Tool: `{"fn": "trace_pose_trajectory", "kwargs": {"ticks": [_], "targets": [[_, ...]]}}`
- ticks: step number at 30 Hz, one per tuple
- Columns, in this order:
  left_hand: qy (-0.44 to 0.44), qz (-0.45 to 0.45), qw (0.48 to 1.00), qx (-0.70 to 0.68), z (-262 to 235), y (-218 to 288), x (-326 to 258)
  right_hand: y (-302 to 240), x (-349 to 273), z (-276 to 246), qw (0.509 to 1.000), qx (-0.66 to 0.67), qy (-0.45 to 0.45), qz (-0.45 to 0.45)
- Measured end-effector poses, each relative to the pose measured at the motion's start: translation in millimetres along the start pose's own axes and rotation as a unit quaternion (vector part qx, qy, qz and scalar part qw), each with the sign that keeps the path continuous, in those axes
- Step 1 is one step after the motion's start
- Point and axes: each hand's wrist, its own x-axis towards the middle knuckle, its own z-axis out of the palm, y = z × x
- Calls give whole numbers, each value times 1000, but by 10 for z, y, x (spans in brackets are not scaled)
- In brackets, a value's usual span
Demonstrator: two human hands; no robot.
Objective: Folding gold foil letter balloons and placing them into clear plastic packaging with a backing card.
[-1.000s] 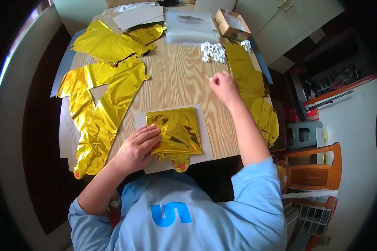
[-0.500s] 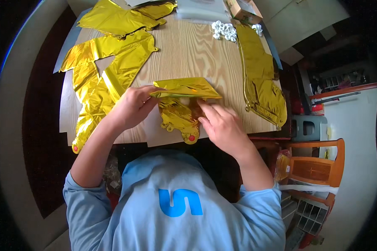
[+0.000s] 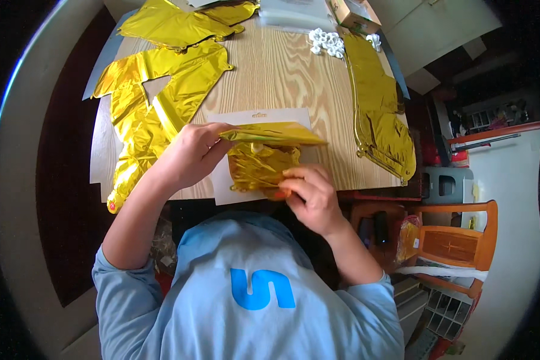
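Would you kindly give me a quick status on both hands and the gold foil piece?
Left hand pinching folded gold foil balloon at its upper flap. Right hand gripping its lower edge. White card beneath; nothing blocking.

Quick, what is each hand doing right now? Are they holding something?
Left hand: closed on the upper fold of the folded gold foil balloon.
Right hand: pinching the same balloon's lower edge, near its orange tip.

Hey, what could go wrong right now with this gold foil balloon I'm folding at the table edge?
The folded gold foil balloon sits at the table's near edge, so it might slide off. The left hand and right hand pinch the thin foil, which could crease or tear. The white card under it overhangs the edge and may tip.
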Motion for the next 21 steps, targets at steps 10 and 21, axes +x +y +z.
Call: {"fn": "trace_pose_trajectory", "kwargs": {"ticks": [10,21], "targets": [[3,85,996,24,164,-244,-12,213,544,225,945,-256,64,195],[-77,218,958,172,237,-115,-102,252,509,-347,996,26,23,84]]}}
